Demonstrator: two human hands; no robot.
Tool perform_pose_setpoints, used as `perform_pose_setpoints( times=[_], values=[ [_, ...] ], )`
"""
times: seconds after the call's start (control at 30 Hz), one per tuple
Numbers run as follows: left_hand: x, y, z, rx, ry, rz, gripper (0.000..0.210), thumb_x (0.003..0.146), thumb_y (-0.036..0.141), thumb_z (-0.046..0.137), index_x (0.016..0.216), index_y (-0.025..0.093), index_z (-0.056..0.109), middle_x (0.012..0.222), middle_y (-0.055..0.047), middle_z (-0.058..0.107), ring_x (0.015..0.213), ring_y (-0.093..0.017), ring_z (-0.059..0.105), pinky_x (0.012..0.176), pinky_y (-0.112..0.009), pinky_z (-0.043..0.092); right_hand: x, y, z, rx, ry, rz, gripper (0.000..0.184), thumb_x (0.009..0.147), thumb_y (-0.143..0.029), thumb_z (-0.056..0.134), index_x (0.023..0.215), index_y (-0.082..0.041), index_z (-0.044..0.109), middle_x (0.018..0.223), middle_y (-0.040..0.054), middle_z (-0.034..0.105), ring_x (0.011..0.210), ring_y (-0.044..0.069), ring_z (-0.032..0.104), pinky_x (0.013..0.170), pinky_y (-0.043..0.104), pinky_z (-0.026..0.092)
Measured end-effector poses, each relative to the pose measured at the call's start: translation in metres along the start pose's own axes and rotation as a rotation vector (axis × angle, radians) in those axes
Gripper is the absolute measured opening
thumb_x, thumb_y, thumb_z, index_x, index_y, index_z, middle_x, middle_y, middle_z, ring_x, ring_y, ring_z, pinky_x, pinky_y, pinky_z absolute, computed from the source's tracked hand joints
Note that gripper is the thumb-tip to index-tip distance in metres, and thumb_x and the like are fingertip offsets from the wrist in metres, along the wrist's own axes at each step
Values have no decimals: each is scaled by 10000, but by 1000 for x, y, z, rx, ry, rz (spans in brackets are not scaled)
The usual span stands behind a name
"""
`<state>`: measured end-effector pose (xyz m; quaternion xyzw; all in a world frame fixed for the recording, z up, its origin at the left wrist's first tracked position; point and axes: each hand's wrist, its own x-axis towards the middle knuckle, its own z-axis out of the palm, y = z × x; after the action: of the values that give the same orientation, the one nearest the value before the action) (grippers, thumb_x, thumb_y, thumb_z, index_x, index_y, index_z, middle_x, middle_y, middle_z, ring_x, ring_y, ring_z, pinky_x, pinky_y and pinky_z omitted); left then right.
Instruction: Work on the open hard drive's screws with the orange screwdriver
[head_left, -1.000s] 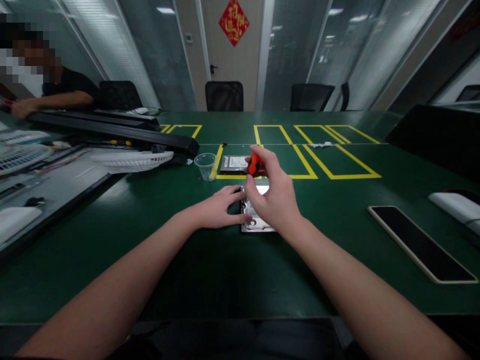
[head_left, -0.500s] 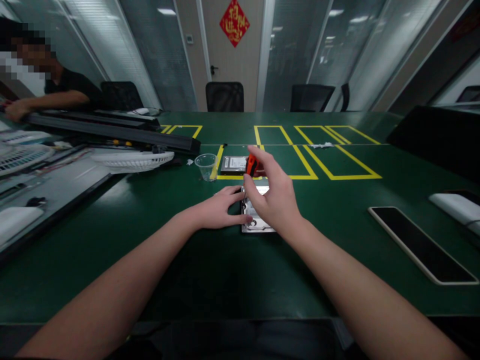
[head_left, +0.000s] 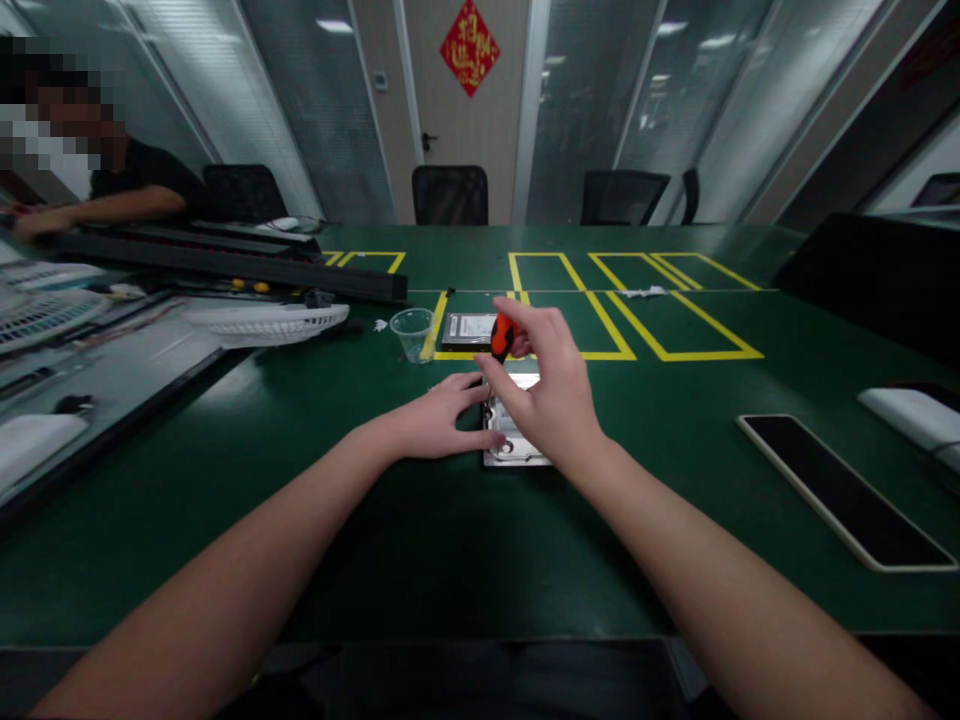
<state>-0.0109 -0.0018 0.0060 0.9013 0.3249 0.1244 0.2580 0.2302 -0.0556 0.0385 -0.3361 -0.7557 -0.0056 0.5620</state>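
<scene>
Glass walls and one pale door (head_left: 487, 135) across the back, folks, a single red diamond sign (head_left: 470, 48) up on it! Four black chairs (head_left: 450, 197) stand along the far side, and one co-worker (head_left: 154, 185) is at the far left, arm out over long black bars (head_left: 247, 265).

Down to the green table (head_left: 450, 570), marked out in yellow tape (head_left: 555, 254), and we count two hard drives. Number one, the near hard drive (head_left: 525, 458), lies flat right under the hands. Number two, the far hard drive (head_left: 465, 328), sits just beyond, inside a taped box.

One screwdriver (head_left: 502, 338), orange and black, and the right hand (head_left: 553, 385) has it, fingers closed around the handle! It points down at the near drive's left side; whether the tip touches is too small to tell. Left hand (head_left: 435, 420): thumb and forefinger spread apart, both resting on that same drive's left edge.

One clear cup (head_left: 412, 335) stands left of the far drive, and one phone (head_left: 847, 490) lies well off to the right.
</scene>
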Motion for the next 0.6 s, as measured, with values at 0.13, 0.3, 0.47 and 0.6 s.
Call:
perform_pose_setpoints(
  times=[0.13,0.3,0.47,0.6],
  values=[
    [0,2,0,5,-15,-33,997,1131,895,815,1915,304,643,2079,-195,496,1964,-524,418,1622,-779,337,1,-1,-1,-24,28,8,488,1225,-303,748,1712,-325,732,1414,109,835,1175,308,809,1061,534,788],
    [1,5,-1,-9,-21,-59,1034,1101,902,856,1915,300,644,2091,-199,479,1966,-534,415,1622,-776,344,0,-4,0,8,-18,34,595,1233,-230,599,1821,-311,640,1609,144,841,1288,327,843,1159,561,766],
    [1,4,-1,-8,-10,-22,1003,1117,906,838,1902,307,658,2075,-198,499,1951,-537,437,1617,-777,353,1,-2,-1,-17,15,28,521,1202,-344,771,1719,-319,715,1482,140,848,1281,356,827,1120,583,790],
    [0,1,0,-3,-11,-35,1009,1115,937,818,1890,308,671,2084,-211,479,1946,-557,431,1594,-808,381,2,-3,-2,-27,12,63,532,1192,-250,702,1717,-324,721,1496,138,853,1235,344,835,1132,598,789]
  ],
)
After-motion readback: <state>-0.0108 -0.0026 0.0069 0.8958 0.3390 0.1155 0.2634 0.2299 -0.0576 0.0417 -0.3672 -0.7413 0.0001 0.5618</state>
